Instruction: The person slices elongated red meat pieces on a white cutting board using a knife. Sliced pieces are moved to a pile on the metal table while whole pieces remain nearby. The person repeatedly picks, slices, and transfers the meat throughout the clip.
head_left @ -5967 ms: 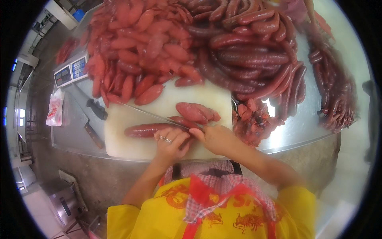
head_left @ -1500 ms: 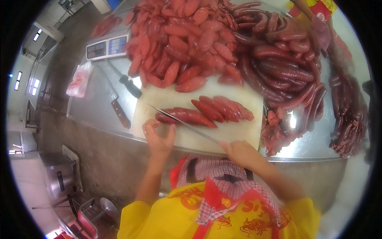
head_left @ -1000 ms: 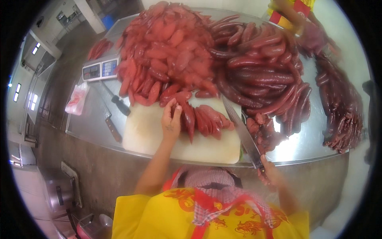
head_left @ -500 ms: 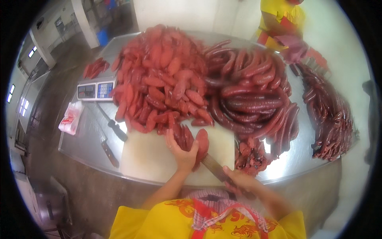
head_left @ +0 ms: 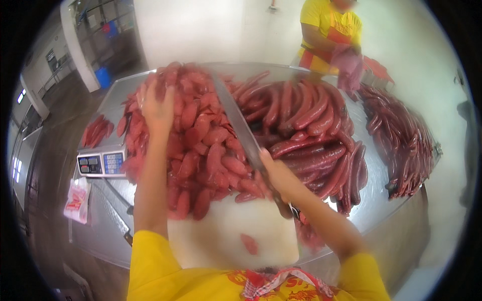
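Observation:
My left hand [head_left: 158, 108] reaches over the far left of a tall heap of reddish sausage slices [head_left: 193, 135], its thumb and fingers curved round some slices at the top. Blur hides the exact grip. My right hand [head_left: 281, 176] is closed on the handle of a long knife [head_left: 238, 118], whose blade slants up and away across the heap's right side. Below the heap lies a pale cutting board [head_left: 226, 228], with a single sausage slice [head_left: 249, 244] near its front.
Whole dark-red sausages [head_left: 311, 140] are piled right of the slices, with thinner sausages [head_left: 401, 145] at the far right. On the left are a scale [head_left: 102, 163], a second knife [head_left: 114, 215] and a plastic bag [head_left: 77, 200]. Another person [head_left: 329, 37] stands behind with a cloth.
My left hand has moved from the cutting board, where it held sausage slices, to the heap's far top. My right hand has raised the knife and swung it forward. One slice now lies on the board.

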`<act>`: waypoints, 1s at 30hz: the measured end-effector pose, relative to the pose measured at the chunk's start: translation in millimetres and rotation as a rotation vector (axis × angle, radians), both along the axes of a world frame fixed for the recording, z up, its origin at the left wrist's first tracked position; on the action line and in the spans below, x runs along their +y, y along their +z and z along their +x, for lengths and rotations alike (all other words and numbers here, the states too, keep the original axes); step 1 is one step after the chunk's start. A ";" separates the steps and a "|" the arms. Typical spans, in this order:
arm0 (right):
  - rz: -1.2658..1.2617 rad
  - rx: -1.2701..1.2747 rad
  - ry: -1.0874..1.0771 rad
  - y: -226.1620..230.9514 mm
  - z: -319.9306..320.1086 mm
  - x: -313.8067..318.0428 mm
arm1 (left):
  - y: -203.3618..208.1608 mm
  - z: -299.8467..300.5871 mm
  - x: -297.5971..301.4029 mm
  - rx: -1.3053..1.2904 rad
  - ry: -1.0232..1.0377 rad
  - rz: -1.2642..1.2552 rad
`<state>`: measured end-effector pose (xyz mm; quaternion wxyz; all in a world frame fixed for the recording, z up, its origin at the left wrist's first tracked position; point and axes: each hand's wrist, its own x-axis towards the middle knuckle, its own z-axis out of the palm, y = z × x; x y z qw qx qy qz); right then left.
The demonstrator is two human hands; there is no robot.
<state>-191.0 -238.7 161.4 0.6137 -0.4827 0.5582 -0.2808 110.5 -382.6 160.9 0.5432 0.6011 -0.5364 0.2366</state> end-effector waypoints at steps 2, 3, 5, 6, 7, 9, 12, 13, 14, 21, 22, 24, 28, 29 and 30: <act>-0.007 0.022 -0.066 -13.6 -33.3 29.7 | -26.3 -29.7 46.4 0.241 -0.507 0.049; 0.059 0.068 -0.187 -22.2 -45.3 45.5 | -42.9 -53.3 83.2 0.184 -0.585 0.187; 0.124 0.234 -0.355 -33.7 -73.9 82.2 | -69.2 -89.1 140.5 -0.185 -1.124 0.556; 0.069 0.256 -0.376 -37.3 -87.1 101.3 | -84.7 -105.7 167.2 -0.328 -1.378 0.711; 0.059 0.224 -0.410 -43.1 -94.9 114.0 | -99.8 -122.0 192.7 -0.437 -1.593 0.798; 0.112 0.102 -0.461 -51.5 -103.8 134.2 | -123.6 -131.7 225.5 -0.814 -1.519 0.766; 0.141 0.024 -0.471 -56.2 -104.2 151.9 | -149.0 -136.0 230.9 -0.791 -1.458 0.867; 0.138 0.023 -0.466 -57.2 -100.7 156.5 | -151.5 -137.0 229.7 -0.773 -1.539 0.855; 0.136 -0.008 -0.454 -58.0 -97.6 159.7 | -150.3 -138.1 223.5 -0.792 -1.564 0.915; 0.107 0.040 -0.447 -64.1 -96.3 169.0 | -61.5 -79.7 126.0 -0.236 -0.777 0.613; 0.127 0.030 -0.447 -65.7 -98.8 168.4 | -51.7 -59.7 119.0 -0.112 -0.633 0.385; 0.092 -0.013 -0.398 -70.2 -101.6 166.6 | -44.1 -27.5 120.0 -0.013 -0.409 0.272; 0.119 -0.063 -0.367 -79.7 -99.9 160.0 | -93.1 -42.0 195.1 -0.126 -0.403 0.429; 0.139 -0.053 -0.362 -81.2 -98.1 158.2 | -108.3 -53.2 214.8 -0.202 -0.286 0.654; 0.161 -0.040 -0.355 -82.5 -96.2 156.0 | -122.6 -66.5 229.2 -0.285 -0.189 0.851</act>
